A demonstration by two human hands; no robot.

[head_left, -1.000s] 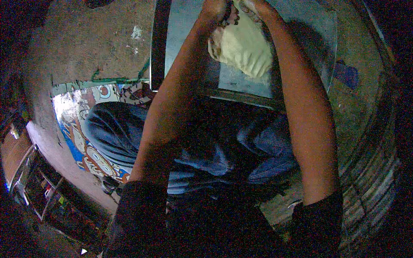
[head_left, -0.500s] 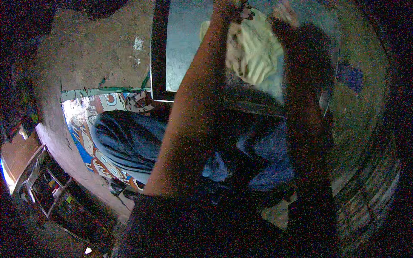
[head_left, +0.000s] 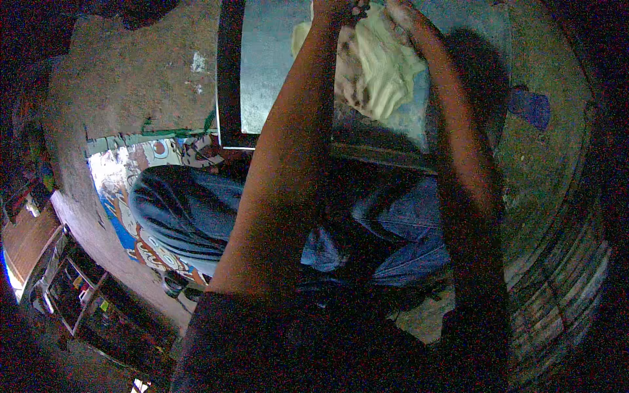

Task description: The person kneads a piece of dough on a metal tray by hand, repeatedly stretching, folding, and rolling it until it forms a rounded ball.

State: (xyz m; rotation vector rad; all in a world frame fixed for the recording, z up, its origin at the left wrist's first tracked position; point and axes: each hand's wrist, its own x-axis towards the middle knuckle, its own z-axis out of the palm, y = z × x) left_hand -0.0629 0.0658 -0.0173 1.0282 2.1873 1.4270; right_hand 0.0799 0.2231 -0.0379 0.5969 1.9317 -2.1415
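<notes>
A crumpled cream-yellow cloth (head_left: 383, 69) with brown patches lies on a low table with a grey top (head_left: 268, 72) and black border. My left hand (head_left: 333, 8) is at the cloth's far left side, cut off by the upper edge of the view, so its fingers are hidden. Over the cloth's far right part, my right hand (head_left: 405, 18) touches or nearly touches the fabric. Its fingers are too dim and too close to the picture's edge to make out. Both forearms reach forward across the table's near edge.
My legs in blue jeans (head_left: 190, 206) are folded at the table's near side, over a cartoon-printed mat (head_left: 160, 154). A blue-purple object (head_left: 531, 108) lies on the floor to the right. A framed rack (head_left: 82, 295) with small items stands at the lower left.
My right hand, blurred and farther right before, has moved left over the cloth. The whole view has shifted slightly, so the table and cloth sit a little more to the left.
</notes>
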